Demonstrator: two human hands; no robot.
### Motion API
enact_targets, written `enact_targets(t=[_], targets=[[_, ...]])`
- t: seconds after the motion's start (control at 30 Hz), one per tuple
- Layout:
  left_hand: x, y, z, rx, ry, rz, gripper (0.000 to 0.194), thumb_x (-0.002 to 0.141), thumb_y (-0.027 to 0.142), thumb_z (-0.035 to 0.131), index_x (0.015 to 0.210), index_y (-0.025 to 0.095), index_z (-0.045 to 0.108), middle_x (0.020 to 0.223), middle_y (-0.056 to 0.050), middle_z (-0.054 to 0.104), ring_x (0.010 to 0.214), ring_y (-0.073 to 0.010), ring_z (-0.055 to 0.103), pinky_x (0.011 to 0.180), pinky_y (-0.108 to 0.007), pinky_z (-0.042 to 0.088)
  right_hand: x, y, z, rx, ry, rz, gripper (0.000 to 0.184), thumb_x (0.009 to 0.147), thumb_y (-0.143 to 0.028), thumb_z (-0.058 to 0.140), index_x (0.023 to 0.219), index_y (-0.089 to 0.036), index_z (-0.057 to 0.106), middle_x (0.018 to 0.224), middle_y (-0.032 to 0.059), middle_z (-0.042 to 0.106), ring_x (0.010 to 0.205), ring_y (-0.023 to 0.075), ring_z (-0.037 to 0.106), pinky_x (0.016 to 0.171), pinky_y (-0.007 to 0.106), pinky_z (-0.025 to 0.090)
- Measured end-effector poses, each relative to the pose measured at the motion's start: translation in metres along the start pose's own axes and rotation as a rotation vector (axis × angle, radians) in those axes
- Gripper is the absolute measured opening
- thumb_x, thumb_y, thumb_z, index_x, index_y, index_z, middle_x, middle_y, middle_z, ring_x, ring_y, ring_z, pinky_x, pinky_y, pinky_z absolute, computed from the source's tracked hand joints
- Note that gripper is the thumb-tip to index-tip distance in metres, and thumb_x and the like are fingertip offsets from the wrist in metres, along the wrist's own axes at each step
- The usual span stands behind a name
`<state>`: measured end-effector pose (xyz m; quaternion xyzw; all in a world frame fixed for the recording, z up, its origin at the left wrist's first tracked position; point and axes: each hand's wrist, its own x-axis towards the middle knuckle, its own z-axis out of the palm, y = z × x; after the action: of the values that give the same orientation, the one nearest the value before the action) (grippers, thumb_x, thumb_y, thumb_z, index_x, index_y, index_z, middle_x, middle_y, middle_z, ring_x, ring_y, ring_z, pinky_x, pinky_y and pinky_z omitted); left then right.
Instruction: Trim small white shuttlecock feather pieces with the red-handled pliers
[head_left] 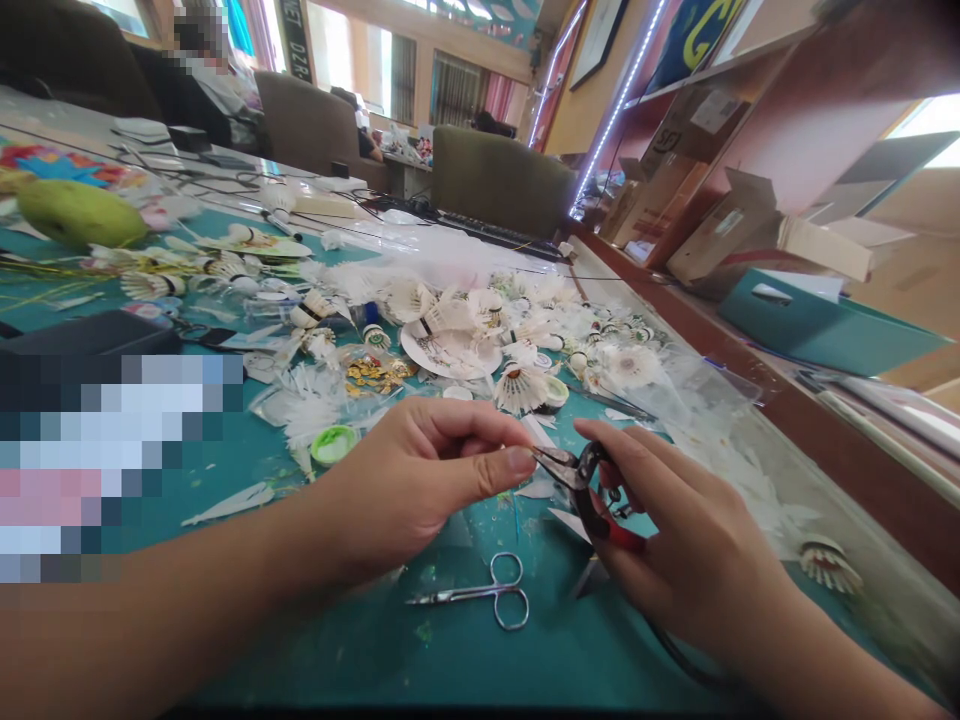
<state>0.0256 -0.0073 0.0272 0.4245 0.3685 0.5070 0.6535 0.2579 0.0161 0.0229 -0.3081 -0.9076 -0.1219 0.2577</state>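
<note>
Over the middle of the green mat, my left hand [442, 465] pinches thumb and forefinger together around something too small to make out. The tips of the needle-nose pliers [564, 466] meet those fingertips. My right hand [675, 520] is wrapped around the pliers' black and red handles. Below the hands lies a small pair of metal scissors [480, 592], its blades pointing left. Beyond my left wrist stand a green-rimmed tub [333, 445] and a heap of gold-coloured pieces [377, 372]. A shuttlecock [520, 385] lies just past my fingers.
Several shuttlecocks and loose feathers crowd the back of the green mat [300, 640]. A green mango-like fruit [82, 213] sits at far left, near a dark case [90, 330]. One shuttlecock [829, 563] lies at right. Cardboard boxes [727, 230] and a teal folder [832, 325] line the right side.
</note>
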Motion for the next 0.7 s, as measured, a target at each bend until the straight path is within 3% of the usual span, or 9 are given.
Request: enact_targets(t=[0.23,0.43,0.7], targets=[[-0.0005,-0.0003,0.0003,0.082,0.04,0.026,0.01,0.07,0.023,0.093,0.069,0.02,0.084,0.061,0.002,0.062,0.055,-0.0061,0.042,0.051,-0.018,0.033,-0.0013,0.001,0.0013,-0.008,-0.006,-0.009,0.034,0.1,-0.017,0.049,0.132,-0.011,0.056,0.1,0.0158,0.076,0.073,0.0231,0.075,0.053,0.032,0.058],[-0.0012,0.0002,0.0005,0.065,0.041,-0.014,0.015,0.065,0.025,0.097,0.07,0.02,0.084,0.058,0.003,0.06,0.055,-0.0072,0.04,0.052,-0.02,0.033,0.0,0.001,0.0007,-0.006,-0.002,-0.011,0.032,0.1,-0.019,0.048,0.13,-0.012,0.056,0.094,0.0126,0.075,0.071,0.0225,0.075,0.053,0.031,0.058],[-0.0006,-0.0005,-0.0008,0.023,0.02,-0.034,0.013,0.065,0.022,0.095,0.069,0.02,0.083,0.058,0.003,0.06,0.054,-0.006,0.044,0.05,-0.015,0.033,0.0005,0.0019,0.0007,0.012,0.008,-0.016,0.031,0.099,-0.017,0.049,0.129,-0.013,0.057,0.099,0.0142,0.078,0.073,0.0215,0.075,0.054,0.03,0.057]])
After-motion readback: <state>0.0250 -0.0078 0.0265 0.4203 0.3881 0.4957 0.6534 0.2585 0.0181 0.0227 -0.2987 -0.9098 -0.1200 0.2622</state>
